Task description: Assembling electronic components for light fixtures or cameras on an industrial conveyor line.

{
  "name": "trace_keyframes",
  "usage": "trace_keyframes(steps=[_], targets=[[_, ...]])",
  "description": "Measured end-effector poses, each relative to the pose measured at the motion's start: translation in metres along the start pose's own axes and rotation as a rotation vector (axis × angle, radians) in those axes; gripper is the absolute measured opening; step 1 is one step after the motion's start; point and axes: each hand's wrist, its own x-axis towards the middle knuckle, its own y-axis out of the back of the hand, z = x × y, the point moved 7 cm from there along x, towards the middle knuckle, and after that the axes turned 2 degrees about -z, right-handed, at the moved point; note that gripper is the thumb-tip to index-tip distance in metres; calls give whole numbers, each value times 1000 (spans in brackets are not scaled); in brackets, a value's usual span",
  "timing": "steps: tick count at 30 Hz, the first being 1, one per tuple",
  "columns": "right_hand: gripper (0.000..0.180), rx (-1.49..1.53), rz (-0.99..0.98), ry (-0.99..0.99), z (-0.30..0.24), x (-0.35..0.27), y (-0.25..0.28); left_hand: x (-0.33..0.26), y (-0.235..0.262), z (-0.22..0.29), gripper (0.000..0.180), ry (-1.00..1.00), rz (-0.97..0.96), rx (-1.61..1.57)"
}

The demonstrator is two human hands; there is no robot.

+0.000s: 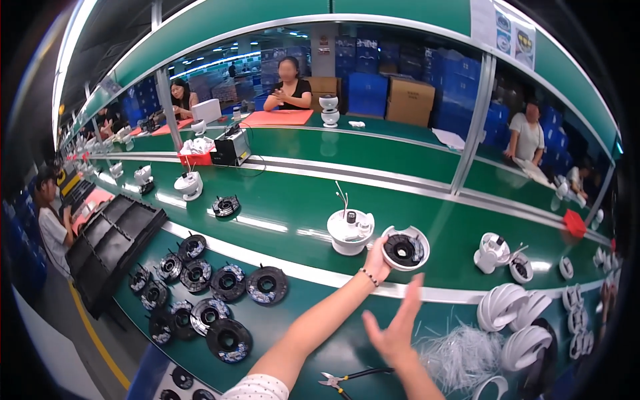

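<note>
Left hand holds a round cup out over the belt; right hand waits open, closer in.

In the head view, the left hand (377, 259) reaches far out from the near edge and grips a white cup (405, 248) with a black ring inside it. The fingers are curled around the cup's left rim, so the cup sits just to the right of that hand, its open mouth tipped up toward us. The cup is near a white round base (350, 231) with thin wires sticking up, a little to the left. The right hand (395, 328) is wide open and flat, holding nothing, nearer to us and below the cup. The left hand is the closer one to the cup. Black rings (267, 285) lie on the green table (300, 327) to the left, and pliers (347, 379) lie near the edge.
</note>
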Motion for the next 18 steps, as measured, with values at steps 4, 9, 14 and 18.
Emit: trace_keyframes(steps=[4, 9, 14, 18], targets=[[74, 53, -744, 40, -31, -72, -33, 56, 16, -33, 28, -24, 201, 214], [96, 33, -1015, 89, -54, -126, -47, 90, 64, -25, 30, -67, 404, 284], [95, -140, -1025, -67, -29, -110, -19, 57, 39, -37, 88, 60, 362, -134], [97, -214, -1183, -80, -40, -116, 6, 15, 55, -11, 95, 83, 439, -71]])
